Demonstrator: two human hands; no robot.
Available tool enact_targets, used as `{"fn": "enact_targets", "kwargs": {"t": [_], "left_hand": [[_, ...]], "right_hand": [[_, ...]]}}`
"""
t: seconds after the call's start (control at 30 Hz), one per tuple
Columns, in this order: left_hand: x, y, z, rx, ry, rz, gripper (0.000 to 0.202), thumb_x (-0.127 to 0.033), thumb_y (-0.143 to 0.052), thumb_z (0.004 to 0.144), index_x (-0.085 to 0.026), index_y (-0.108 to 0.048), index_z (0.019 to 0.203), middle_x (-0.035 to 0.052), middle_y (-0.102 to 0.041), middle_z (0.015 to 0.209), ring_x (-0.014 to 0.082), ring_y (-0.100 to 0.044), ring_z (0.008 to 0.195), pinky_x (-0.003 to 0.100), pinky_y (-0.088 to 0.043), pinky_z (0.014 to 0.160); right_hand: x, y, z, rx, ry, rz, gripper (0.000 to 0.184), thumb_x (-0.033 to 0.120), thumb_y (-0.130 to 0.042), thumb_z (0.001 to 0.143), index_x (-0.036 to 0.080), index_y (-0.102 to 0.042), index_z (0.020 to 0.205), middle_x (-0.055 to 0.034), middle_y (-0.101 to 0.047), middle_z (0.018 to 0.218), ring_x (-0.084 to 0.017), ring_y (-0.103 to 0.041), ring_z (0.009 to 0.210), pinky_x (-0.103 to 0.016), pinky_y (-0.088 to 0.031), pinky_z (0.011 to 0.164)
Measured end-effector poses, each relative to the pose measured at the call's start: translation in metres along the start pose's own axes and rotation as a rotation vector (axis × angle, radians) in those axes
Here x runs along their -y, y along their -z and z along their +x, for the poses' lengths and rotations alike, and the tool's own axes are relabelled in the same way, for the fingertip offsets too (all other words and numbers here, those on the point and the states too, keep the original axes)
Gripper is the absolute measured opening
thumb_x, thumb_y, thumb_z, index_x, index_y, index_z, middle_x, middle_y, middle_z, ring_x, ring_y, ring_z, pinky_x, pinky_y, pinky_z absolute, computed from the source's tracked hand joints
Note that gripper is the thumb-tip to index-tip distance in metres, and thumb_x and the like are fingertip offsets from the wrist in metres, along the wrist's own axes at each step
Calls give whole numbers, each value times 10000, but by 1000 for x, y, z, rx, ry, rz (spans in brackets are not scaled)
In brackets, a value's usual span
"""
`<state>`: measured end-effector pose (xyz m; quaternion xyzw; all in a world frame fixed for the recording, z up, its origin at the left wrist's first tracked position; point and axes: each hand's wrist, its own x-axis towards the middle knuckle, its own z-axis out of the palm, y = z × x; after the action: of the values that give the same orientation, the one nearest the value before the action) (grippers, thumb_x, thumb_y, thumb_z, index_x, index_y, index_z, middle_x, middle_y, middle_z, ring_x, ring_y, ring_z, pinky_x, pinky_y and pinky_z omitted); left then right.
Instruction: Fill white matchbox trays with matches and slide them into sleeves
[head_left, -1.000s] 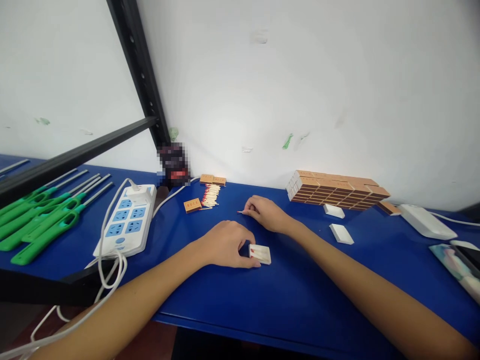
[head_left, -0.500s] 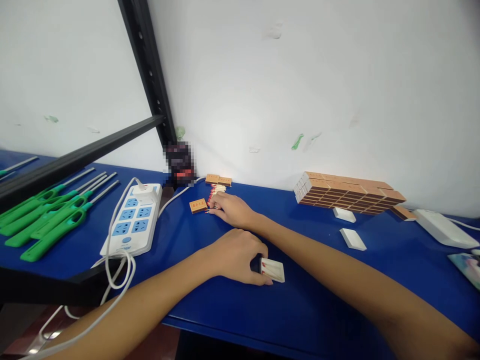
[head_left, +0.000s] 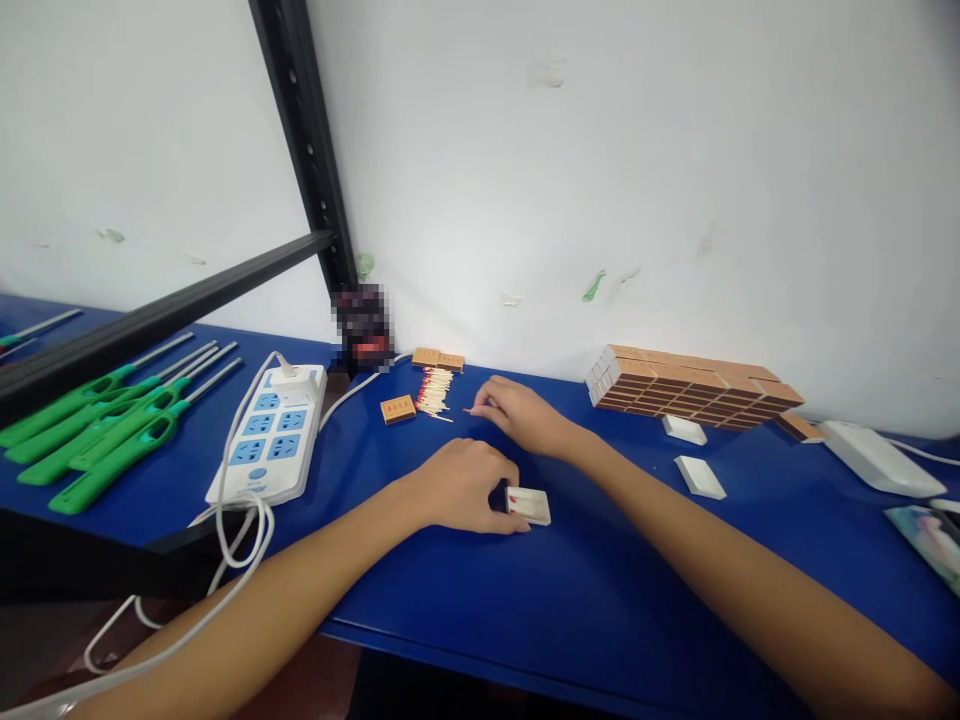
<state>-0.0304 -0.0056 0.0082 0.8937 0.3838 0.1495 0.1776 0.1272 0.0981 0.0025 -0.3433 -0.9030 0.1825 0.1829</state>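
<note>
My left hand [head_left: 466, 487] grips a white matchbox tray [head_left: 536, 508] between thumb and fingers. A few red-headed matches lie inside the tray, which rests on the blue tabletop [head_left: 600, 620]. Farther back, my right hand [head_left: 517, 412] is closed in a pinch on a match, whose red tip sticks out to the left. Left of that hand lies a pile of loose matches [head_left: 435, 390] with red heads. An orange matchbox sleeve [head_left: 397, 409] sits beside the pile, and two more orange matchboxes [head_left: 438, 359] stand behind it against the wall.
Stacked matchboxes [head_left: 690, 388] stand at the right, with two white trays [head_left: 700, 477] in front. A white power strip [head_left: 270, 435] with cables and several green lighters [head_left: 112, 450] occupy the left. A black shelf frame [head_left: 307, 140] rises there. A white device [head_left: 877, 460] lies far right.
My right hand has pulled away from the match pile, moving right with a match in its fingers. The left hand and the tray appear slightly higher and farther left in view.
</note>
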Motion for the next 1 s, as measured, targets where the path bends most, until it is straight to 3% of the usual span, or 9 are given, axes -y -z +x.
{"fn": "enact_targets", "kwargs": {"t": [0.13,0.23,0.37,0.53,0.67,0.77,0.9,1.0], "left_hand": [[-1,-1,0,2,15,17,389,-544,-797,787,-181,-668,729,-25,-614,635,119,-514,548,281,-265,529],[-8,-7,-1,11,-39,3,398,-541,-806,778,-178,-654,712,-24,-613,630,116,-508,539,286,-244,520],[-12,-12,-1,27,-76,-5,415,-545,-819,763,-173,-648,698,-24,-604,613,114,-498,526,290,-234,512],[-5,-5,-1,14,-35,39,433,-539,-812,767,-174,-603,663,-28,-578,584,110,-460,506,296,-217,510],[-3,-2,-1,20,-36,68,439,-538,-799,777,-177,-581,654,-27,-575,585,111,-454,505,302,-205,512],[1,-2,0,-7,13,64,428,-550,-794,784,-180,-609,674,-18,-616,626,125,-505,546,293,-234,528],[12,-1,2,-112,219,88,368,-560,-780,806,-199,-708,780,2,-661,670,159,-570,604,288,-246,548],[19,1,4,-173,328,91,344,-563,-779,807,-221,-741,823,5,-663,666,178,-593,631,284,-252,556]], "right_hand": [[1,6,-12,-25,2,98,163,307,-643,1005,175,-667,913,-6,-590,828,-150,-523,764,-274,-386,723],[13,-11,1,-8,6,139,143,291,-674,983,168,-681,908,2,-590,810,-135,-517,739,-262,-371,698],[23,-37,25,11,-20,30,103,256,-720,945,168,-681,910,-17,-620,884,-134,-520,761,-260,-339,683],[23,-45,36,28,-116,-37,153,310,-758,925,177,-684,940,-40,-652,942,-152,-561,798,-263,-346,687],[20,-36,33,75,-133,-34,138,297,-727,950,180,-688,887,-59,-685,991,-168,-597,835,-273,-379,719],[13,-16,19,49,-116,-14,151,305,-694,970,175,-685,893,-62,-681,978,-176,-596,857,-282,-390,739],[2,19,-19,-45,-165,46,177,342,-664,974,182,-675,899,-11,-609,819,-155,-527,736,-280,-361,675],[0,29,-48,-26,-172,76,196,374,-635,986,198,-676,909,8,-557,775,-154,-495,711,-277,-351,654]]}}
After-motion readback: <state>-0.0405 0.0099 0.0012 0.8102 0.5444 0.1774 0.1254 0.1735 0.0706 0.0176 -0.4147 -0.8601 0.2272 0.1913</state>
